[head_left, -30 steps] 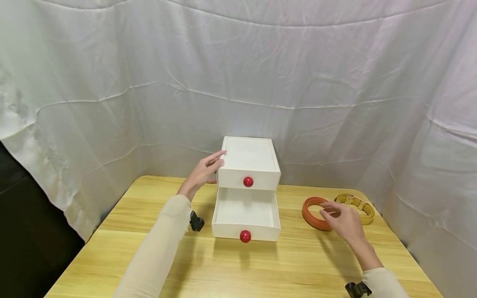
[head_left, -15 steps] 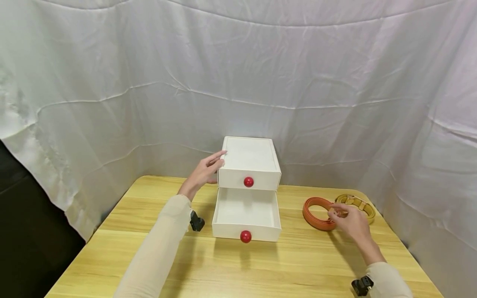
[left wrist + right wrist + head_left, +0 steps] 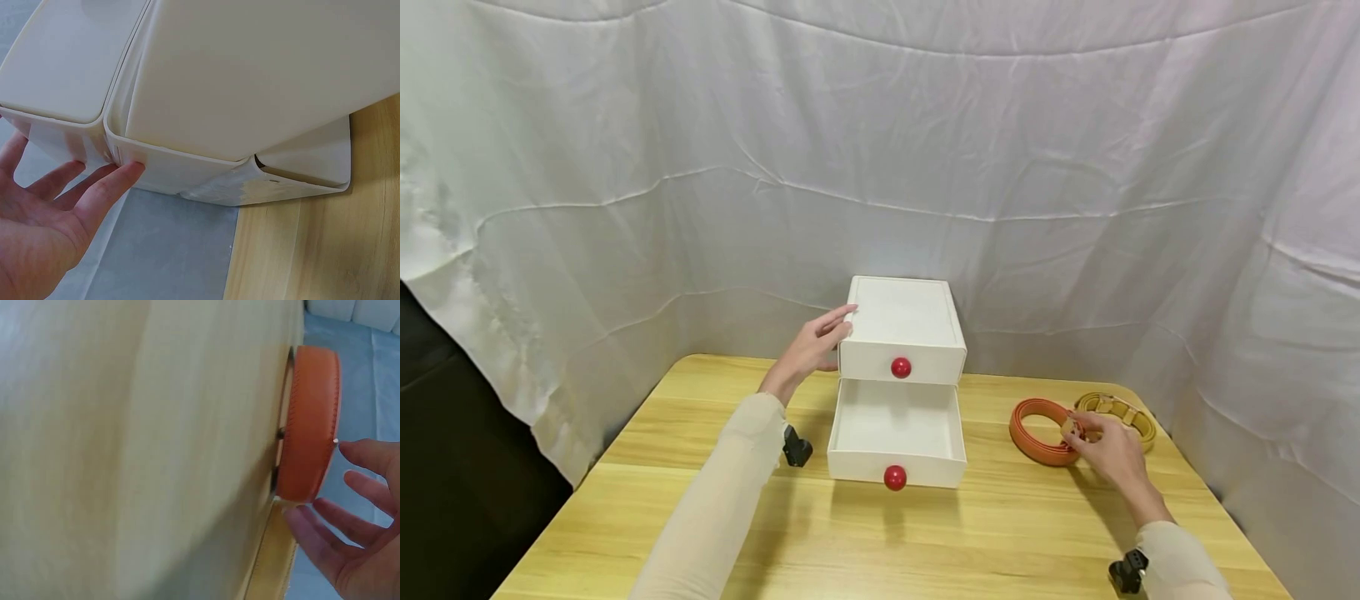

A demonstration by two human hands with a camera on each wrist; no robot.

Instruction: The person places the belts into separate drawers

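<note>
Two hands are at work around the white drawer box [image 3: 902, 333], which stands at the back of the table [image 3: 647, 467]. The left hand [image 3: 808, 350] has not moved since a second ago: straight fingers rest flat against the left side of the box. The right hand [image 3: 1108, 454] has shifted farther right of the box and now meets the coiled orange belt [image 3: 1037, 429] where that belt lies against the yellow belt [image 3: 1120, 412].

The lower drawer [image 3: 895, 433] remains pulled out, its red knob [image 3: 894, 477] toward the person.

The head view does not resolve the right grip. The right wrist view shows spread, nearly straight fingers [image 3: 312, 531] at the orange belt's edge, not closed on it. The left wrist view shows fingertips [image 3: 128, 172] touching the box's lower rim.
</note>
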